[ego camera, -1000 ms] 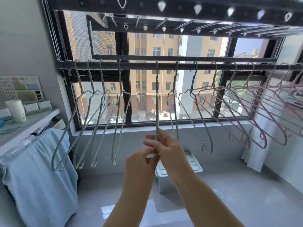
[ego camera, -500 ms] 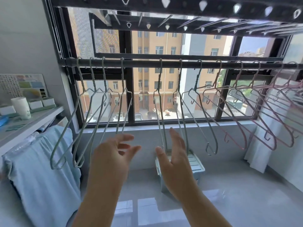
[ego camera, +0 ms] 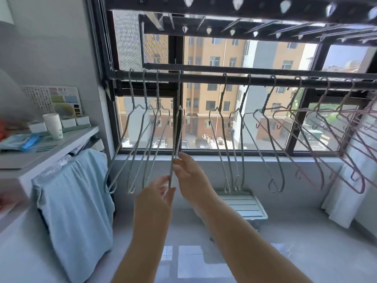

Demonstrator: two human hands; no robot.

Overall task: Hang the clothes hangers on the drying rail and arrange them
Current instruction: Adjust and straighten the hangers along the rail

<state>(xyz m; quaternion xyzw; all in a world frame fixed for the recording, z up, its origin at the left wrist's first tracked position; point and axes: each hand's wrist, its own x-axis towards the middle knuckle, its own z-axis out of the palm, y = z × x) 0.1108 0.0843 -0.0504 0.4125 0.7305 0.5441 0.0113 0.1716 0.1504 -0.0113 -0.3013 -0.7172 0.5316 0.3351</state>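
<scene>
A dark drying rail (ego camera: 204, 78) runs across the window. Several pale green wire hangers hang on it at the left and middle, and several pink hangers (ego camera: 336, 139) at the right. Both of my hands are at the lower end of the fourth green hanger (ego camera: 177, 129) from the left, which hangs edge-on to me. My right hand (ego camera: 189, 174) pinches its wire between thumb and fingers. My left hand (ego camera: 157, 195), just below, pinches the hanger's bottom end. Three more green hangers (ego camera: 232, 150) hang to the right of my hands.
A white shelf (ego camera: 51, 152) at the left carries a paper cup (ego camera: 53, 126) and small boxes. A light blue cloth (ego camera: 75, 201) drapes below the shelf. A white plastic box (ego camera: 242, 205) stands on the floor under the window. A white curtain (ego camera: 346, 190) hangs at the right.
My hands let go of the middle green hanger, opened, and moved left. Now they hold the fourth green hanger from the left. The view turned left.
</scene>
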